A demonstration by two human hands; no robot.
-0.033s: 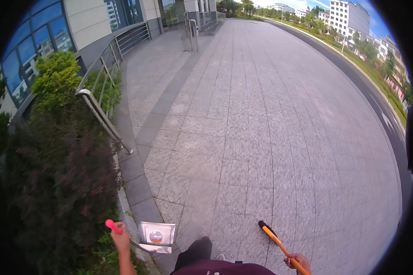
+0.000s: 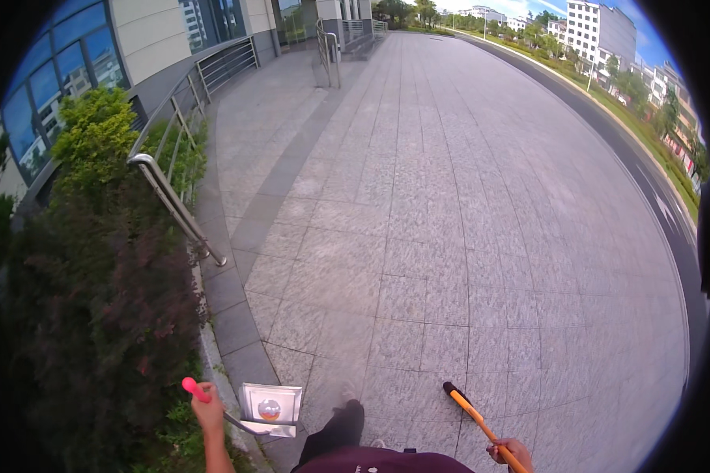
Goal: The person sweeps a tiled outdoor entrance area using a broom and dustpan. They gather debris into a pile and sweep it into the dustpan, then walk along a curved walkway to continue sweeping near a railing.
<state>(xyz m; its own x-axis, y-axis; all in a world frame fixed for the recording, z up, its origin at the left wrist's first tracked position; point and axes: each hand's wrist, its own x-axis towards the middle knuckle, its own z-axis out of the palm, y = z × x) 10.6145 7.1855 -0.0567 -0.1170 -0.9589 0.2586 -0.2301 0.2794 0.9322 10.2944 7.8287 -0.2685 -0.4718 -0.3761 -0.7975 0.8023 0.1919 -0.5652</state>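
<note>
On grey paving (image 2: 450, 236) | shrubs (image 2: 95, 299) at 9 o'clock | dustpan (image 2: 270, 408) at 6 o'clock, left hand (image 2: 209, 410) gripping its pink handle (image 2: 193, 388) | right hand (image 2: 511, 455) at 5 o'clock, closed round orange stick (image 2: 473, 414)

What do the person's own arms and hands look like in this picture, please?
Both come in from the lower edge and are bare: the left hand and its forearm show no glove, sleeve, watch or band. Of the right hand only the knuckles and fingers show at the picture's edge, also ungloved. No rings can be made out at this size.
</note>
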